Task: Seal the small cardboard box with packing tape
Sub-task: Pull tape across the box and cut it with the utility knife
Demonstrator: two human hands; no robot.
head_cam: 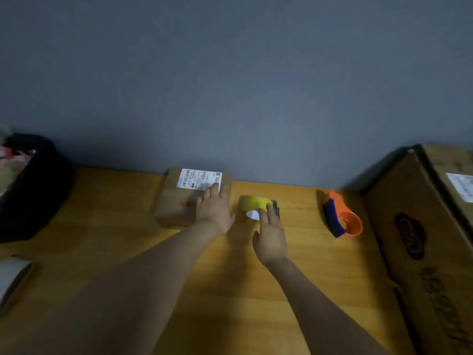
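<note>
— What do we list on the right?
— Large cardboard carton, near right; orange-and-blue dispenser just left of it.
— And left?
— Dark bag, far left; pale roll, near left edge.

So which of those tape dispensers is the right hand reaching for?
The yellow tape dispenser, just right of the small cardboard box; the right hand has fingers on it. The orange-and-blue dispenser sits untouched farther right.
</note>
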